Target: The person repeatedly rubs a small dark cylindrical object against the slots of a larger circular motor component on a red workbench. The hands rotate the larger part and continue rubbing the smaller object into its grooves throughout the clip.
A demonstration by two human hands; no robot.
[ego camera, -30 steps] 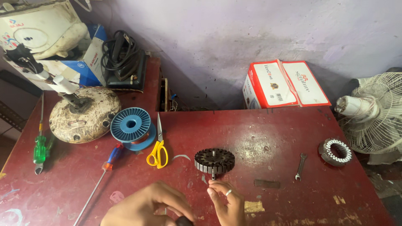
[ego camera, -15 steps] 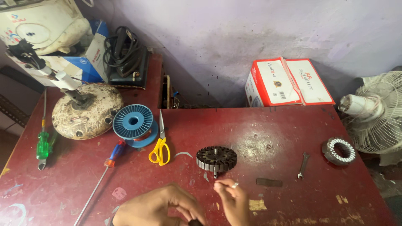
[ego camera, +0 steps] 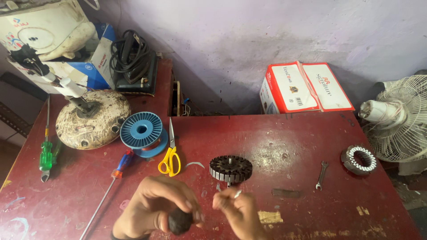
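From the head view, the left hand (ego camera: 158, 206) curls tight round a dark, rounded lump (ego camera: 180, 221) low over the red table (ego camera: 289, 151). The right hand (ego camera: 240, 211) is pinched shut, its contents unclear. Just beyond sits a ribbed metal rotor (ego camera: 230, 168). Both hands have edged rightward since earlier.

Red table (ego camera: 284, 138); rotor (ego camera: 231, 168) just beyond right hand (ego camera: 240, 211); scissors (ego camera: 170, 156), spool (ego camera: 143, 132), screwdriver (ego camera: 111, 180) beyond left hand (ego camera: 155, 206); spanner (ego camera: 321, 174), stator (ego camera: 358, 159) far right.
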